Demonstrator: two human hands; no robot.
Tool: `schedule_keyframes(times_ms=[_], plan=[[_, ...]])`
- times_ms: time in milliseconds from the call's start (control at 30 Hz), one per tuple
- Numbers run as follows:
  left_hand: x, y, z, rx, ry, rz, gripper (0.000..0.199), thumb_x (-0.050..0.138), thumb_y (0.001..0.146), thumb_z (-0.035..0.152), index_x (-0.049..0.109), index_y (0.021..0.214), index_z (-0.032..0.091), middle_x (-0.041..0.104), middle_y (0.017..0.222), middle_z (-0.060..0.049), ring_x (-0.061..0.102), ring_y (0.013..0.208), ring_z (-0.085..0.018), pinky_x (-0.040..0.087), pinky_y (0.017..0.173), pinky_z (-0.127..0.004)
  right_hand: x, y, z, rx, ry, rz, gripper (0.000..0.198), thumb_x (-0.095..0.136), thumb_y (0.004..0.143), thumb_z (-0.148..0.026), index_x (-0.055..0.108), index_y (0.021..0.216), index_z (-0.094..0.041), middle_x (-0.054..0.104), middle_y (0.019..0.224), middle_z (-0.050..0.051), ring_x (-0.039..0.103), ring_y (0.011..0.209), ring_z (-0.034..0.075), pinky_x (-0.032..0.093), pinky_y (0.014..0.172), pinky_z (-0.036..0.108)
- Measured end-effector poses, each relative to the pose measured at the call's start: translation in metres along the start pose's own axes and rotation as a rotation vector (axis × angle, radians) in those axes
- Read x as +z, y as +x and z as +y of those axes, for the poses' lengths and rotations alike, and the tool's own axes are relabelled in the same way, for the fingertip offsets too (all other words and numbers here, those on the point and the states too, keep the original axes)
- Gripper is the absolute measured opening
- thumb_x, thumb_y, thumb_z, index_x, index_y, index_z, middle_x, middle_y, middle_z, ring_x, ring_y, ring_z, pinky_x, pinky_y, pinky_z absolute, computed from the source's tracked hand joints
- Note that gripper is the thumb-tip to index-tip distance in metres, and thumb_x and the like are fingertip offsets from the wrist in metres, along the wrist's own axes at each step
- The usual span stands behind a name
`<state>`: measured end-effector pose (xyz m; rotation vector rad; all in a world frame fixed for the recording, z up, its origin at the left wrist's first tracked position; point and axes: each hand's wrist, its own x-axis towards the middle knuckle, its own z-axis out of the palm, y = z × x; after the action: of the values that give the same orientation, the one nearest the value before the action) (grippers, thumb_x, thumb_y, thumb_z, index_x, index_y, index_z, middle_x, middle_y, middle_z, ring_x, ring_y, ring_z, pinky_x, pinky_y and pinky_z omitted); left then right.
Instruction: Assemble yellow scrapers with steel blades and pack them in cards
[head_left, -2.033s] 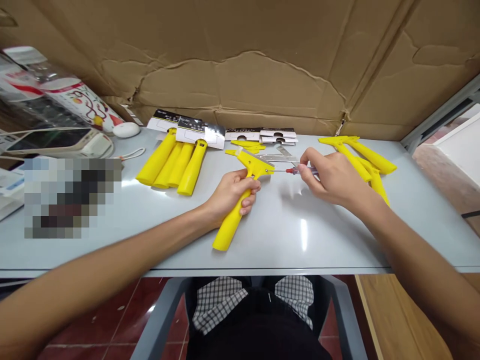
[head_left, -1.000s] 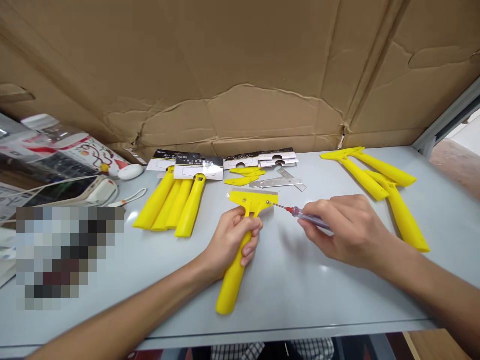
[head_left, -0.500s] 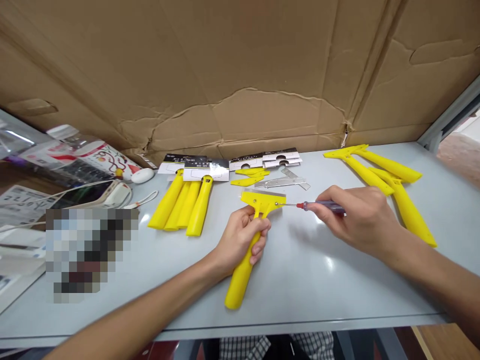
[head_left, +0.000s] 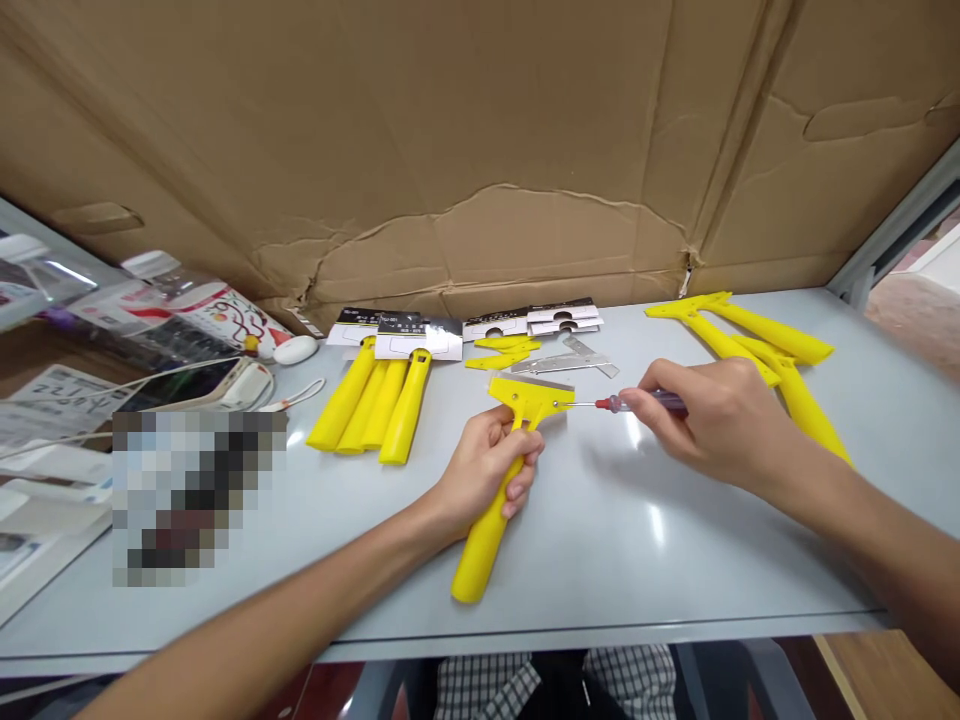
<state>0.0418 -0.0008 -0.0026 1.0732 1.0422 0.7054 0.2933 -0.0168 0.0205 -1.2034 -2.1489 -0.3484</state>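
Note:
My left hand (head_left: pixel 491 462) is wrapped round the neck of a yellow scraper (head_left: pixel 480 555), whose wide head with a metal blade points away from me. Two small screws show in that head. In my right hand (head_left: pixel 709 420) is a screwdriver (head_left: pixel 616 403) with a clear purplish handle and a red collar, its tip at the right screw. Behind the scraper lie loose metal blades (head_left: pixel 551 364) and small yellow plastic pieces (head_left: pixel 502 352). Several yellow handles with header cards (head_left: pixel 405 405) rest to the left, and more yellow scraper bodies (head_left: pixel 739 340) to the right.
A cardboard sheet (head_left: pixel 480 120) stands along the back of the grey table (head_left: pixel 600 590). More header cards (head_left: pixel 562 316) lie near it. At the left are plastic bottles (head_left: pixel 195 300), a phone (head_left: pixel 184 385), a white mouse-shaped object (head_left: pixel 296 349), cables and a blurred patch.
The camera view has shifted slightly. Both hands keep their hold, and the screwdriver tip stays at the right screw of the scraper head.

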Motion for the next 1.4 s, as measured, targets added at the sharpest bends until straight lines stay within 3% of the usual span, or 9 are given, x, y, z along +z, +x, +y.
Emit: schedule_keyframes(times_ms=[133,200,333,533,633,800,1033,1167,1400], plan=[[0.0016,-0.001,0.0016,0.022,-0.004,0.033,0.027,0.073,0.076,0.034,0.05,0.075,0.021,0.049,0.046,0.009,0.038,0.03,-0.006,0.032,0.031,-0.019,-0.0017,0.0004,-0.0013,0.026,0.121,-0.065,0.02,0.063,0.097,-0.035,0.063,0.102,-0.016,0.068,0.064,-0.002,0.055,0.046,0.013,0.037,0.049,0.027],[0.0013,-0.0012,0.0019,0.026,0.002,0.032,0.026,0.072,0.076,0.034,0.05,0.075,0.021,0.049,0.046,0.009,0.039,0.03,-0.006,0.031,0.031,-0.019,-0.0008,-0.0003,-0.0012,-0.007,0.139,-0.061,0.016,0.061,0.1,-0.032,0.062,0.094,-0.017,0.07,0.069,0.0,0.058,0.049,0.012,0.037,0.051,0.027],[0.0001,-0.0015,0.001,0.026,0.008,0.019,0.026,0.071,0.076,0.035,0.05,0.074,0.021,0.048,0.044,0.01,0.037,0.029,-0.006,0.031,0.03,-0.019,0.0025,-0.0014,-0.0002,-0.057,0.014,0.009,0.038,0.058,0.105,-0.04,0.058,0.073,-0.02,0.058,0.05,-0.003,0.049,0.041,0.012,0.03,0.047,0.029],[-0.0006,0.0003,-0.0009,0.018,-0.004,0.017,0.027,0.073,0.076,0.034,0.049,0.075,0.021,0.049,0.045,0.01,0.038,0.028,-0.006,0.031,0.03,-0.019,-0.0012,-0.003,-0.0072,-0.071,0.198,-0.041,0.012,0.062,0.096,-0.027,0.063,0.101,-0.016,0.066,0.063,-0.004,0.054,0.046,0.011,0.038,0.049,0.026],[-0.0013,0.0014,-0.0011,0.027,0.001,0.016,0.027,0.072,0.076,0.034,0.048,0.076,0.021,0.049,0.045,0.009,0.039,0.029,-0.007,0.032,0.031,-0.019,-0.0006,-0.0042,-0.0068,-0.079,0.184,-0.022,0.009,0.061,0.099,-0.025,0.065,0.096,-0.018,0.068,0.063,-0.004,0.057,0.047,0.011,0.038,0.05,0.026],[-0.0024,0.0006,-0.0015,0.033,0.036,-0.022,0.026,0.07,0.08,0.034,0.048,0.075,0.022,0.048,0.043,0.009,0.039,0.029,-0.007,0.033,0.032,-0.02,0.0026,-0.0033,-0.0014,-0.028,0.017,0.044,0.034,0.059,0.106,-0.039,0.066,0.078,-0.02,0.055,0.047,-0.005,0.05,0.039,0.012,0.033,0.046,0.029],[-0.0016,0.0003,-0.002,0.035,0.014,-0.012,0.024,0.07,0.078,0.032,0.049,0.075,0.022,0.047,0.043,0.009,0.037,0.029,-0.007,0.032,0.031,-0.019,-0.001,-0.0015,-0.0049,-0.064,0.196,-0.015,0.006,0.061,0.1,-0.022,0.06,0.095,-0.02,0.063,0.071,-0.002,0.053,0.051,0.011,0.041,0.051,0.026],[-0.0026,0.0021,-0.0035,0.035,-0.014,-0.003,0.024,0.071,0.077,0.031,0.049,0.077,0.022,0.049,0.045,0.009,0.038,0.03,-0.007,0.033,0.03,-0.019,-0.0036,-0.0004,-0.0033,-0.193,0.268,-0.009,0.013,0.058,0.1,-0.012,0.065,0.094,-0.021,0.062,0.091,0.005,0.06,0.071,0.013,0.045,0.058,0.024],[-0.0018,0.0027,-0.0028,0.042,-0.026,-0.018,0.021,0.069,0.078,0.028,0.049,0.077,0.022,0.047,0.045,0.01,0.039,0.029,-0.007,0.034,0.03,-0.02,-0.0014,-0.0043,-0.0014,-0.154,0.224,-0.053,0.006,0.062,0.102,-0.025,0.066,0.104,-0.021,0.075,0.08,0.0,0.065,0.057,0.013,0.046,0.056,0.027]])
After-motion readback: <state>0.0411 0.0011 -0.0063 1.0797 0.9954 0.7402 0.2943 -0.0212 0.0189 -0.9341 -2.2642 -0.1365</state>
